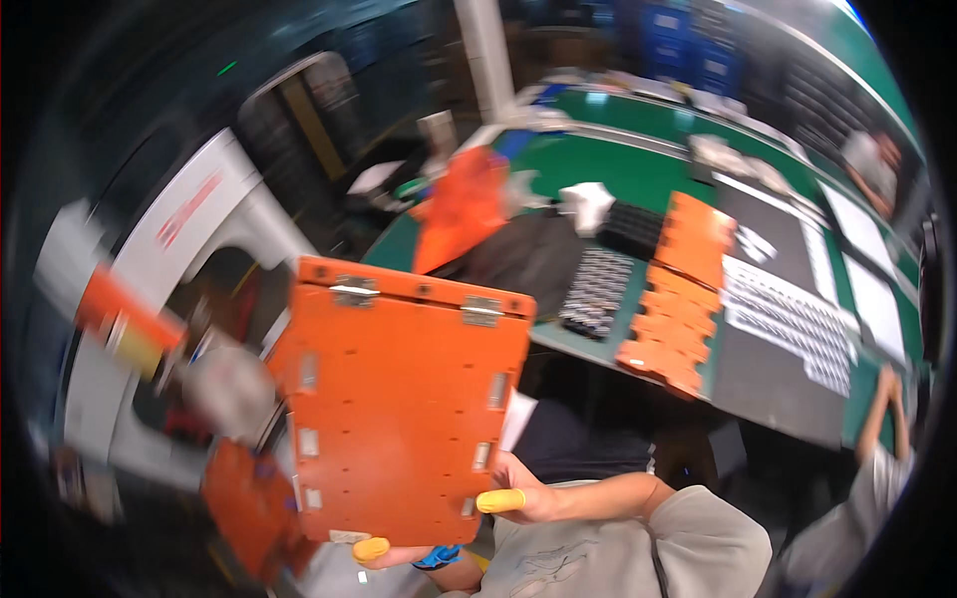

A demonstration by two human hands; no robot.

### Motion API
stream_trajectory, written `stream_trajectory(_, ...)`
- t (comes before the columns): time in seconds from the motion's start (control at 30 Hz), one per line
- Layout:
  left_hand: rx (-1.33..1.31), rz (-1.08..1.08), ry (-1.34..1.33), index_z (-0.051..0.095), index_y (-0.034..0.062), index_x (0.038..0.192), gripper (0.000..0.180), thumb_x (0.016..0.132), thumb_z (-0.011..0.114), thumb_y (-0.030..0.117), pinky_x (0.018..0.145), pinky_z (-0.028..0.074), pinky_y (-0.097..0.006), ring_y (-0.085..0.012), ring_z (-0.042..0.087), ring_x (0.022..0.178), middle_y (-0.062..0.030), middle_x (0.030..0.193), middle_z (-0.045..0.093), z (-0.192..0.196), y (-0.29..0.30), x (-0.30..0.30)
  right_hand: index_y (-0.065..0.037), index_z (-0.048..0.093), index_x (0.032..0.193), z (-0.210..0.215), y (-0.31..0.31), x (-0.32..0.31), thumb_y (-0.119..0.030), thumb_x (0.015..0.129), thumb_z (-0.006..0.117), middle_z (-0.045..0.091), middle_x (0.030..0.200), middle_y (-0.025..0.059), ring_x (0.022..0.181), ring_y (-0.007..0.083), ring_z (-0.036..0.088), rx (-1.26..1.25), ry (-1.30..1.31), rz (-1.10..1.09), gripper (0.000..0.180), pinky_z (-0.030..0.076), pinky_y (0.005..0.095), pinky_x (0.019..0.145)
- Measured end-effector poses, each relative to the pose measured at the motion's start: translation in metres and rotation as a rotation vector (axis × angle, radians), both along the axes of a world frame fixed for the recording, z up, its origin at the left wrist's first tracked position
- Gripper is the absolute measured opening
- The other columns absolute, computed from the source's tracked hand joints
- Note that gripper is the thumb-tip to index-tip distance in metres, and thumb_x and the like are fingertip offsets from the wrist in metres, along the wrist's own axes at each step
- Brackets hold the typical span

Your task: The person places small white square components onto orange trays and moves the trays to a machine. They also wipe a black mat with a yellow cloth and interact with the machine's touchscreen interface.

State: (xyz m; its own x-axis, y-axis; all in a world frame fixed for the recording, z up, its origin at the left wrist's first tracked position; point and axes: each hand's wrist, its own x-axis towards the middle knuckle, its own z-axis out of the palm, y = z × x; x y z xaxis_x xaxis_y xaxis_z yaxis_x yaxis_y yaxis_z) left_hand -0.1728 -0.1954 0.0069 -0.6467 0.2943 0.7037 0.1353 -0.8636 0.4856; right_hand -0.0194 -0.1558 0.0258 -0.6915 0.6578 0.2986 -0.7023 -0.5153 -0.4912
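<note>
An orange hinged board, rectangular, with metal hinges along its far edge and small metal clips down its sides, is held up in front of me. My left hand grips its near edge; a yellow finger cot covers the thumb, and a blue band is on the wrist. At the board's right side, near the lower corner, my right hand grips it, also with a yellow-covered thumb. Most of my fingers are hidden under the board.
A green-topped workbench holds orange notched plates, a tray of small parts, a grey sheet with white parts and a blurred orange piece. A white machine stands left. Another person sits at right.
</note>
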Motion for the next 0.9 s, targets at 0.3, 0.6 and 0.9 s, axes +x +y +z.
stream_trajectory(0.3, -0.387, -1.672, -0.022, 0.049, 0.0010, 0.131, 0.058, 0.092, 0.053, 0.044, 0.098, 0.046, -0.041, -0.0276, 0.055, 0.119, -0.0147, 0.134, 0.052, -0.079, 0.125, 0.159, -0.001, 0.061, 0.115, -0.019, -0.035, 0.158, -0.014, 0.086, 0.075, 0.067, 0.098, 0.0026, 0.080, 0.0080, 0.062, -0.096, -0.424, -1.389, 0.034, 0.050, 0.0233, 0.067)
stream_trajectory(0.6, -1.049, -1.921, 0.202, 0.047, -0.0060, 0.135, 0.042, 0.100, 0.049, 0.017, 0.101, 0.047, -0.042, -0.0331, 0.059, 0.116, -0.0235, 0.129, 0.057, -0.053, 0.113, 0.224, 0.000, 0.055, 0.118, -0.028, -0.120, 0.323, -0.011, 0.087, 0.066, 0.066, 0.107, 0.0082, 0.092, 0.0168, 0.068, -0.497, -0.317, -1.950, 0.035, 0.057, 0.0316, 0.080)
stream_trajectory(0.9, -1.094, -1.611, -0.272, 0.032, 0.0164, 0.064, 0.043, 0.103, 0.044, 0.029, 0.045, 0.016, -0.025, -0.0073, 0.018, 0.048, 0.0048, 0.058, 0.022, -0.094, 0.165, 0.187, -0.005, 0.053, 0.130, -0.085, -0.166, 0.391, -0.014, 0.088, 0.067, 0.062, 0.125, 0.0070, 0.114, 0.0236, 0.060, -0.610, 0.077, -2.222, 0.045, 0.046, 0.0400, 0.099)
